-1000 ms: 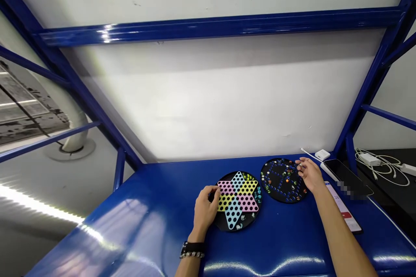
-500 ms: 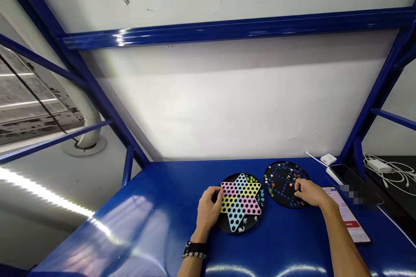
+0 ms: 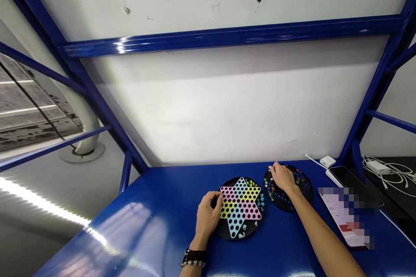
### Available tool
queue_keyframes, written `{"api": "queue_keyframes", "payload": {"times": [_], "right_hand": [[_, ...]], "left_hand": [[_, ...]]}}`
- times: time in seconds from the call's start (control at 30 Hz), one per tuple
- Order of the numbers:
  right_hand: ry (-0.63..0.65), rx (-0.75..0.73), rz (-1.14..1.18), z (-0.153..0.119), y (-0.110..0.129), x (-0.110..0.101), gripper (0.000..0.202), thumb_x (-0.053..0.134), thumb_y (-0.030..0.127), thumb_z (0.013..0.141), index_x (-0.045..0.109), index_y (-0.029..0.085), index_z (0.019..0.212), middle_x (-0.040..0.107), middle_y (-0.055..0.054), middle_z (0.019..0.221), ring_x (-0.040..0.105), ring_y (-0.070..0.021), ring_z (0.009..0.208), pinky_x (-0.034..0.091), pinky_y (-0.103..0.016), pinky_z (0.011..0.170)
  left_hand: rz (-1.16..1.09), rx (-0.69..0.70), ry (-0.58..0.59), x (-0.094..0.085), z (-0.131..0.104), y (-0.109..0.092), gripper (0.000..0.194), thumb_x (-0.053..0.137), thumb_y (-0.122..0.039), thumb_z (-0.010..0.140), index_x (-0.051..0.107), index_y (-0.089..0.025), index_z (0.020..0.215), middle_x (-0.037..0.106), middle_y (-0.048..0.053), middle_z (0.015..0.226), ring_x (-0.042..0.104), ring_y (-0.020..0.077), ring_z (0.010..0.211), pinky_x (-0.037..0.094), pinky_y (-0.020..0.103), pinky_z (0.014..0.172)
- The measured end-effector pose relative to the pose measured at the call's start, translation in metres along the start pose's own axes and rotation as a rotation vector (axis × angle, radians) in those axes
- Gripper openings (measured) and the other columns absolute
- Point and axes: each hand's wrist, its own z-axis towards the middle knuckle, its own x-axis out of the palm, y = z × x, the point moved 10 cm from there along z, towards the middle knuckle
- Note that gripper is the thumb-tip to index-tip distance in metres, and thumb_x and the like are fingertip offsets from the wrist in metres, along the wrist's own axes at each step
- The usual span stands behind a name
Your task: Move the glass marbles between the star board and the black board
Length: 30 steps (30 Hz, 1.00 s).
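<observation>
A round black Chinese checkers board with a pink, yellow and light-blue star lies on the blue table. My left hand rests at its left rim, fingers curled and tips together over the star's edge; what they hold, if anything, is hidden. Green, blue and whitish marbles lie along the board's rim. To the right is a second round black board, with small marbles in its grooves. Over its upper left part, my right hand has its fingers pinched near the far rim. I cannot make out anything between them.
To the right lie a lit phone, a dark phone and a white charger with a cable. A blue metal frame surrounds the table before a white wall. More white cables sit on a black surface at far right.
My right hand has moved left and away from me, from the right side of the second board to its upper left. My left hand stays at the checkers board. The view has tilted slightly.
</observation>
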Motion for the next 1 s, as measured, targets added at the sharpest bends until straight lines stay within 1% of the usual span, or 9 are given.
{"api": "queue_keyframes", "payload": {"times": [0.13,0.2,0.33,0.43,0.53,0.63,0.73,0.83,1.0], "right_hand": [[0.049,-0.010,-0.086,0.013,0.012,0.018,0.032,0.037,0.035,0.106,0.055,0.014,0.122,0.074,-0.018,0.102,0.073,-0.0272,0.088,0.047,-0.032,0.070],[0.074,-0.024,-0.120,0.014,0.013,0.025,0.032,0.038,0.031,0.105,0.052,0.013,0.127,0.073,-0.019,0.104,0.073,-0.0287,0.091,0.048,-0.033,0.071],[0.105,-0.049,-0.154,0.012,0.010,0.030,0.031,0.033,0.025,0.106,0.053,0.012,0.125,0.073,-0.018,0.101,0.073,-0.0281,0.086,0.046,-0.032,0.068],[0.099,-0.071,-0.151,0.005,0.016,0.024,0.028,0.032,0.026,0.107,0.056,0.014,0.117,0.073,-0.015,0.099,0.072,-0.0249,0.084,0.043,-0.030,0.067],[0.087,-0.148,-0.082,-0.018,0.041,0.016,0.030,0.028,0.030,0.108,0.056,0.020,0.106,0.073,-0.007,0.096,0.069,-0.0189,0.083,0.040,-0.027,0.066],[0.177,-0.392,0.065,-0.062,0.092,0.022,0.031,0.031,0.033,0.107,0.056,0.022,0.093,0.072,-0.001,0.084,0.065,-0.0154,0.072,0.036,-0.025,0.063],[0.268,-0.619,0.045,-0.109,0.133,0.035,0.027,0.040,0.031,0.103,0.059,0.021,0.086,0.072,-0.002,0.086,0.064,-0.0151,0.073,0.036,-0.026,0.065],[0.296,-0.698,-0.004,-0.133,0.146,0.045,0.020,0.049,0.030,0.098,0.062,0.020,0.087,0.073,-0.004,0.092,0.065,-0.0165,0.080,0.040,-0.027,0.073],[0.262,-0.707,-0.013,-0.138,0.148,0.048,0.024,0.059,0.043,0.093,0.064,0.019,0.094,0.071,-0.004,0.095,0.065,-0.0198,0.087,0.044,-0.031,0.084]], "left_hand": [[-0.001,-0.001,0.001,-0.001,-0.001,-0.001,0.034,0.048,-0.050,0.093,0.068,-0.024,0.084,0.072,0.003,0.087,0.067,0.0209,0.084,0.052,0.032,0.076],[-0.004,-0.008,0.002,-0.001,-0.001,-0.001,0.033,0.048,-0.049,0.093,0.068,-0.023,0.085,0.072,0.003,0.088,0.066,0.0212,0.085,0.052,0.033,0.077],[-0.005,-0.011,0.011,-0.001,-0.002,-0.001,0.032,0.048,-0.048,0.094,0.068,-0.024,0.085,0.072,0.003,0.088,0.066,0.0211,0.085,0.052,0.033,0.077],[-0.004,0.003,0.011,0.000,-0.002,-0.002,0.033,0.048,-0.048,0.094,0.068,-0.023,0.084,0.073,0.004,0.088,0.066,0.0212,0.085,0.053,0.033,0.077],[0.000,0.008,0.003,-0.001,-0.001,-0.002,0.033,0.048,-0.048,0.093,0.068,-0.023,0.083,0.073,0.004,0.087,0.066,0.0213,0.084,0.053,0.033,0.076],[0.004,0.004,0.000,-0.002,0.000,-0.001,0.034,0.049,-0.050,0.092,0.068,-0.024,0.083,0.073,0.004,0.086,0.066,0.0214,0.083,0.053,0.032,0.076],[-0.002,0.008,-0.001,-0.002,-0.001,-0.001,0.034,0.049,-0.050,0.092,0.068,-0.024,0.083,0.073,0.003,0.086,0.066,0.0213,0.083,0.053,0.032,0.076],[-0.005,0.004,0.005,-0.001,-0.001,0.000,0.035,0.048,-0.051,0.093,0.068,-0.024,0.084,0.073,0.003,0.086,0.066,0.0210,0.083,0.052,0.032,0.076],[0.010,0.020,0.003,-0.001,-0.001,-0.002,0.036,0.048,-0.051,0.093,0.068,-0.023,0.084,0.072,0.003,0.086,0.066,0.0210,0.082,0.052,0.032,0.075]]}}
